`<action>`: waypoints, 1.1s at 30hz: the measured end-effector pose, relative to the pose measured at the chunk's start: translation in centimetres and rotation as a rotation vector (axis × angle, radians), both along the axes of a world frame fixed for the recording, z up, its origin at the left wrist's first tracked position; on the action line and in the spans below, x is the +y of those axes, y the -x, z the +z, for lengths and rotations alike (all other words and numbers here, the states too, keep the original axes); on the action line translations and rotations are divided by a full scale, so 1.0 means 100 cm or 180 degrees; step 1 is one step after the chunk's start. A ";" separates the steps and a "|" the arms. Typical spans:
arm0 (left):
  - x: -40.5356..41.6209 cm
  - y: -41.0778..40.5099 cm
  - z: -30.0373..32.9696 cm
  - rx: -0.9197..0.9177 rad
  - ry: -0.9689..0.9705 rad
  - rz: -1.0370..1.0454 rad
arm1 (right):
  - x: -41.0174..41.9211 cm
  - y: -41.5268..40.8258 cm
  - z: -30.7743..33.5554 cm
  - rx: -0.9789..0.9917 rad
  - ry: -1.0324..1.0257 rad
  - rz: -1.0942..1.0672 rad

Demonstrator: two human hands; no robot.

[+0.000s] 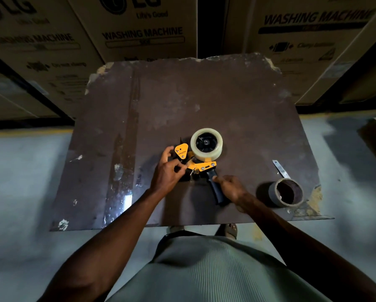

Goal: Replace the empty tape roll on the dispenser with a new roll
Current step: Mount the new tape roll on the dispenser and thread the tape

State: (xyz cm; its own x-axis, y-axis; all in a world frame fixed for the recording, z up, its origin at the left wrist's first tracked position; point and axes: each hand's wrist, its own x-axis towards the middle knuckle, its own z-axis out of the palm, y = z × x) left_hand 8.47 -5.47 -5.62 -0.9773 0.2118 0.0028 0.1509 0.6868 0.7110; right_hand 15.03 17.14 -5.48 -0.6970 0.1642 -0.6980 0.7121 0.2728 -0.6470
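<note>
A yellow tape dispenser (201,163) lies on its side near the middle of a worn brown bench (226,94), with a full roll of clear tape (206,156) already seated on its black hub at the upper end. The left hand (168,171), just left of centre, pinches at the front of the dispenser beside the triangular yellow guard (181,150), thumb and fingers closed on what appears to be the loose tape end, though the strip itself is too faint to confirm. The right hand (230,188) rests at the black handle (215,189), fingertips touching it and fingers loosely curled; whether it truly grips cannot be told. The dispenser's long axis runs from the roll at upper centre down to the handle's end at lower centre, the cutting end pointing left toward the pinching hand. Judged by its look, the tool is light and rigid, metal plate and plastic, best steadied by the handle, well away from the serrated blade at the front. The tape is likely thin, sticky and quick to fold on itself, so it wants a gentle pinch at the very end. An empty cardboard core (288,191) stands at the right of the bench, well apart from the dispenser, with a small metal blade (280,168) lying just above it. Cardboard boxes (143,29) marked for washing machines fill the top of the frame.
</note>
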 end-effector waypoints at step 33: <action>-0.057 0.007 -0.007 -0.0354 -0.0285 -0.0427 | -0.024 0.020 0.033 -0.0559 0.0733 0.0004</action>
State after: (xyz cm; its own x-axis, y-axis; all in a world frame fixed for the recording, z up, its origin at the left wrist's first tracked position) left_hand 7.75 -11.14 -6.36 -0.9357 0.3439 -0.0788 0.1540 0.5991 0.7857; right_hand 13.07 14.76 -2.16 -0.5624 -0.0136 -0.8267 0.8183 0.1339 -0.5589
